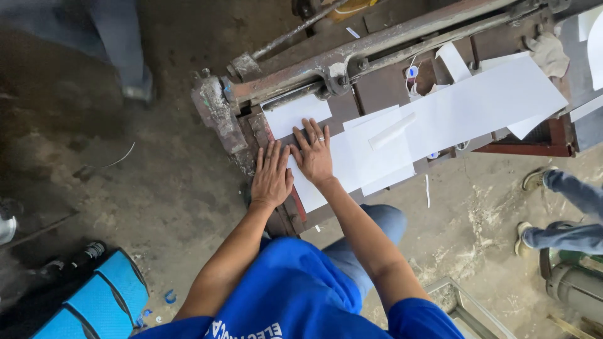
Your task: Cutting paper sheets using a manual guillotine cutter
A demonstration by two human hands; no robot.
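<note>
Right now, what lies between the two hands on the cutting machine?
Nothing: in the head view the left hand and right hand lie flat side by side, touching or nearly so, on the white sheet.

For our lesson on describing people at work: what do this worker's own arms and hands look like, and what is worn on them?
Both arms are bare from the short blue sleeves of a shirt down to the wrists. The left hand has no glove and no ring that shows. The right hand is also ungloved and wears a pale metal ring on one finger. No watch or wristband shows.
</note>
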